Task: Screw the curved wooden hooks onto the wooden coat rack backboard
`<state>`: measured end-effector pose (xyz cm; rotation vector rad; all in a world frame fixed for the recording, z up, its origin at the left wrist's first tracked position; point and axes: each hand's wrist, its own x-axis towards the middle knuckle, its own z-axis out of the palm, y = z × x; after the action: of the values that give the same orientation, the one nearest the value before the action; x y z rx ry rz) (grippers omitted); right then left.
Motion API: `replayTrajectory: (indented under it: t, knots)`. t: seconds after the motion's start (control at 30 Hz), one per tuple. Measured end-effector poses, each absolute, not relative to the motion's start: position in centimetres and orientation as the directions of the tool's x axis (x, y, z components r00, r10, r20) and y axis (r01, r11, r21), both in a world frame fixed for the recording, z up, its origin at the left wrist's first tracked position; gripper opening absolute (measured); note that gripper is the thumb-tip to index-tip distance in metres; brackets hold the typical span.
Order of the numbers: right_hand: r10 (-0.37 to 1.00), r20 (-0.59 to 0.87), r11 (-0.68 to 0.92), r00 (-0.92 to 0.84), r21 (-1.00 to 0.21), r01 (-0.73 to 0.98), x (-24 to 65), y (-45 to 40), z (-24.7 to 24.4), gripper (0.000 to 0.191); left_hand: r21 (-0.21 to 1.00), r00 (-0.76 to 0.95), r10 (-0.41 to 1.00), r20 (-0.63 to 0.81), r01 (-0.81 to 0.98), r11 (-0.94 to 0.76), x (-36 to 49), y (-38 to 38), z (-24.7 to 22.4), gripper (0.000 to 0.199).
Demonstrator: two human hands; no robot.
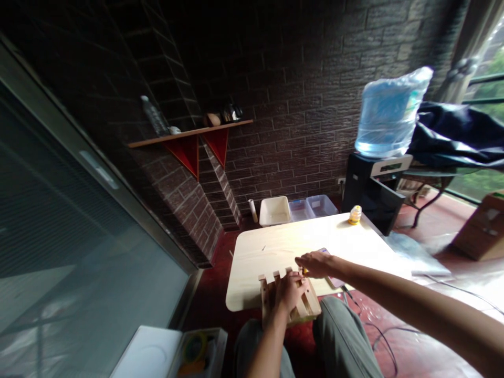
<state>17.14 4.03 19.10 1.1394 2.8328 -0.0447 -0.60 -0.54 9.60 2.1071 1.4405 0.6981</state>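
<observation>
A slatted wooden piece (311,304) rests at the near edge of the pale table (252,268), above my knees. My left hand (290,290) lies on top of its slats, fingers bent over the wood. Just beyond the far right corner of the slats is my right hand (315,264), its fingers together around something small and yellow-orange that is mostly hidden. A flat device (335,282) with a cable lies partly under my right forearm. Farther left on the tabletop is a small thin dark item (263,248).
A yellow-capped jar (355,215) stands at the table's far right corner. Beyond the far edge are a cream bin (274,211) and clear bins (321,206). A water dispenser (364,189) stands right, an open box (202,352) lower left. Cables cross the floor at right.
</observation>
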Motion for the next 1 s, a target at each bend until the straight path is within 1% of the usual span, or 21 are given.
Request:
replayTrajectory:
  t: [0.13, 0.2, 0.27, 0.37, 0.47, 0.6, 0.77, 1.0]
  knots:
    - [0.684, -0.097, 0.726, -0.723, -0.002, 0.688, 16.4, 3.7, 19.2, 0.022, 0.649, 0.297, 0.944, 0.141, 0.692, -0.314, -0.6, -0.6, 9.6, 0.016]
    - [0.696, -0.101, 0.715, -0.711, 0.002, 0.700, 16.1, 3.6, 19.0, 0.021, 0.651, 0.298, 0.944, 0.141, 0.691, -0.316, -0.6, -0.6, 9.6, 0.016]
    - [0.719, -0.099, 0.692, -0.688, 0.011, 0.722, 15.9, 3.7, 18.9, 0.024, 0.653, 0.301, 0.943, 0.141, 0.688, -0.317, -0.6, -0.5, 9.7, 0.017]
    - [0.760, -0.089, 0.648, -0.644, 0.029, 0.761, 15.7, 4.0, 18.8, 0.034, 0.659, 0.316, 0.939, 0.138, 0.678, -0.325, -0.6, -0.4, 9.9, 0.018]
    - [0.786, -0.081, 0.617, -0.613, 0.045, 0.786, 15.8, 4.0, 18.8, 0.037, 0.664, 0.324, 0.936, 0.140, 0.671, -0.331, -0.6, -0.5, 10.0, 0.018]
    - [0.776, -0.069, 0.631, -0.627, 0.056, 0.774, 15.9, 3.6, 19.3, 0.032, 0.682, 0.308, 0.939, 0.152, 0.655, -0.325, -0.7, -0.8, 9.9, 0.017]
    - [0.730, -0.047, 0.684, -0.682, 0.072, 0.726, 16.1, 3.7, 18.9, 0.017, 0.715, 0.265, 0.952, 0.152, 0.635, -0.291, -0.7, -1.0, 9.4, 0.017]
    - [0.731, -0.023, 0.680, -0.682, 0.113, 0.724, 16.3, 4.2, 16.9, 0.017, 0.721, 0.270, 0.951, 0.153, 0.627, -0.295, -0.9, -0.7, 8.9, 0.018]
